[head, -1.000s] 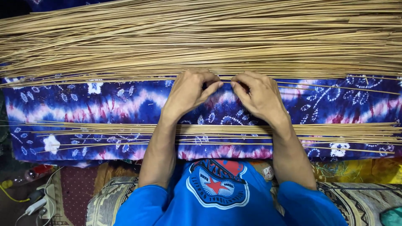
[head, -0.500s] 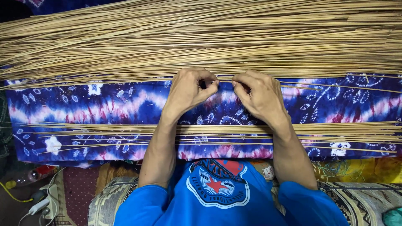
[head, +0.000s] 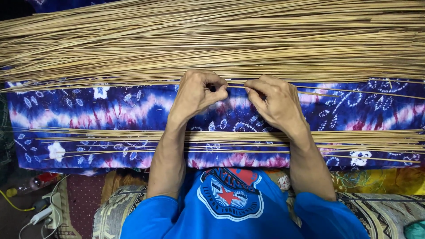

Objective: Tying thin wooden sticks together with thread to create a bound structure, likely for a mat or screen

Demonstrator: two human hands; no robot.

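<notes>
i watched from the head camera as the left hand [head: 197, 95] and the right hand [head: 275, 102] sat close together, knuckles up, at the near edge of the broad heap of long thin pale-tan reed sticks [head: 212, 42]. each hand was pinched, thumb against forefinger, on a single thin tan stick [head: 318, 93] that ran crosswise between them and on toward the right; the fingertips of the two hands were near but not touching. against the view a second before, little had changed: the hands had kept to the same spot and the same pinch, with only a slight curl of the fingers, so i judged the picking-out of that one stick from the heap to be still under way and not finished. under the hands lay a blue, purple and white tie-dyed cloth [head: 88, 110], and both forearms crossed a smaller flat row of the same tan sticks [head: 88, 135] spread across the cloth nearer the body. no box, tray or basket was in view; the sticks lay loose on the cloth in their two groups. at the lower left a white power strip with a yellow cable [head: 44, 212] rested on the floor, well apart from the work, beside a patterned mat [head: 110, 212].
</notes>
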